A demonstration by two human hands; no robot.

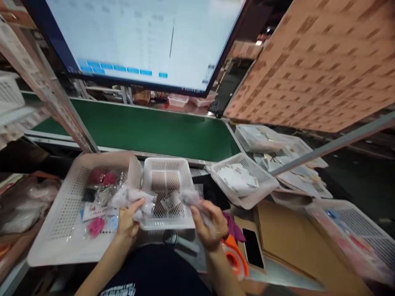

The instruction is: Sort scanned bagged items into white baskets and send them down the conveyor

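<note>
A crumpled clear plastic packet [135, 199] sits in the left hand [127, 222], whose fingers are clenched around it just over the near left corner of a small white perforated basket [168, 170]. The right hand [210, 226] grasps a second, blurred clear packet [193, 199] at the basket's near right corner; what is inside either packet cannot be told. A small tag or label [171, 201] lies in the basket between the two hands.

Touching the small basket on its left is a larger white basket [58, 230] holding red and pink items in clear bags [101, 179]. To the right, a tilted white basket [247, 201] carries white paper slips. Just beside the right wrist lie an orange tape dispenser [236, 259], a purple scrap [234, 228] and a dark phone [253, 246] on brown cardboard [286, 234], all on the counter.

Beyond the baskets runs a green conveyor belt [154, 127], with a large lit monitor [148, 37] above it. A patterned cardboard sheet [317, 61] leans at the upper right, over more white trays [268, 137] and papers.
</note>
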